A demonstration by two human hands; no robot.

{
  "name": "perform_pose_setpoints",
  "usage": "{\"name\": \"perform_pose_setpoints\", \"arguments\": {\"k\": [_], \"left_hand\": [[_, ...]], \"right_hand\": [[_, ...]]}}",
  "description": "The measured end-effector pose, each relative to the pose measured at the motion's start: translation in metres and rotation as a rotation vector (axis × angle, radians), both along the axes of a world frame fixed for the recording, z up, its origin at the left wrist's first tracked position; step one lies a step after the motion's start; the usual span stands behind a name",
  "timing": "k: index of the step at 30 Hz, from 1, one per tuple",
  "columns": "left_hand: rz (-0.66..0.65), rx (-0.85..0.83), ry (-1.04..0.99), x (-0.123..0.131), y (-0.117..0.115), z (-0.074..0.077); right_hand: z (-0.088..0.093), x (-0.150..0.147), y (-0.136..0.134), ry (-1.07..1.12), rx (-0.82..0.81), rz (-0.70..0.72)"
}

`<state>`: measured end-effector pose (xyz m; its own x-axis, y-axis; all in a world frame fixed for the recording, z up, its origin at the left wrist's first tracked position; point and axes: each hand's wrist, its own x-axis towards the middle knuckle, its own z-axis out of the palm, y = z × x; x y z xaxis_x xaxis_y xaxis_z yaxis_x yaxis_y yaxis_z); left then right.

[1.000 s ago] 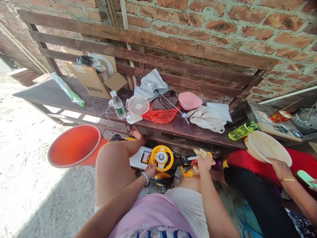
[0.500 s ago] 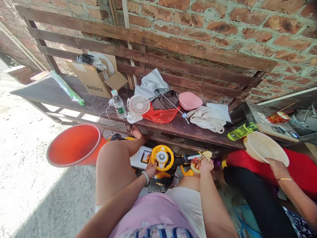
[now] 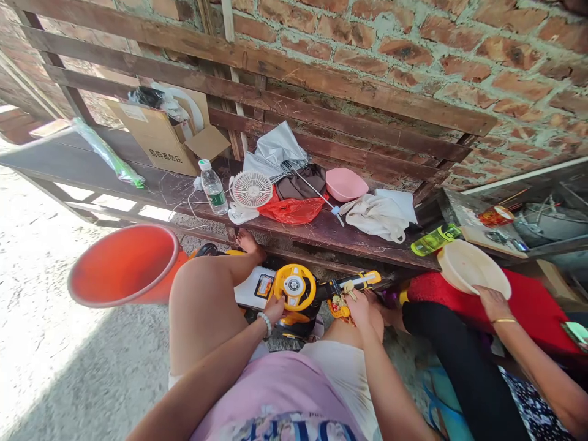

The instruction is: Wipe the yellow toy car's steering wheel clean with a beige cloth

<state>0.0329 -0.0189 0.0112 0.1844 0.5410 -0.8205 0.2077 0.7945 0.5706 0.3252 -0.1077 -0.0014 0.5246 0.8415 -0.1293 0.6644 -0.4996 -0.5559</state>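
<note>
My left hand [image 3: 275,309] is closed on the lower left rim of a yellow steering wheel [image 3: 294,267], part of a yellow, white and black ride-on toy vehicle [image 3: 250,291] between my legs. Over my right thigh, my right hand [image 3: 359,306] grips a crumpled pale-yellow thing with red patches [image 3: 339,302]; its kind is unclear. Just beyond that hand, a black and yellow bar [image 3: 361,280] of the toy reaches to the right.
A red bucket [image 3: 126,266] stands at left. On the wooden bench [image 3: 177,205] are a cardboard box [image 3: 156,144], water bottle [image 3: 214,190], small fan [image 3: 250,190] and pink basin [image 3: 345,185]. At right, another person's hand [image 3: 492,301] holds a cream basin [image 3: 473,266].
My right hand has moved slightly left and toward me; the pale-yellow thing looks more bunched up. My left hand stays on the wheel. The whole view has shifted a little.
</note>
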Motion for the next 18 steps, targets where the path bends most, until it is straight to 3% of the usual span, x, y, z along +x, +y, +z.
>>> {"name": "perform_pose_setpoints", "arguments": {"k": [6, 11, 14, 18], "left_hand": [[-0.026, -0.003, -0.007, -0.003, -0.001, 0.001], [-0.023, 0.015, 0.002, -0.005, -0.002, 0.003], [-0.034, 0.014, 0.01, -0.006, -0.001, 0.006], [-0.034, 0.006, 0.019, -0.008, 0.0, 0.01]], "right_hand": [[0.022, 0.019, 0.007, 0.105, -0.002, 0.065], [0.062, 0.068, 0.039, -0.237, -0.009, -0.039], [0.074, 0.083, 0.059, -0.485, -0.215, 0.047], [0.059, 0.072, 0.073, -0.527, -0.484, 0.245]]}}
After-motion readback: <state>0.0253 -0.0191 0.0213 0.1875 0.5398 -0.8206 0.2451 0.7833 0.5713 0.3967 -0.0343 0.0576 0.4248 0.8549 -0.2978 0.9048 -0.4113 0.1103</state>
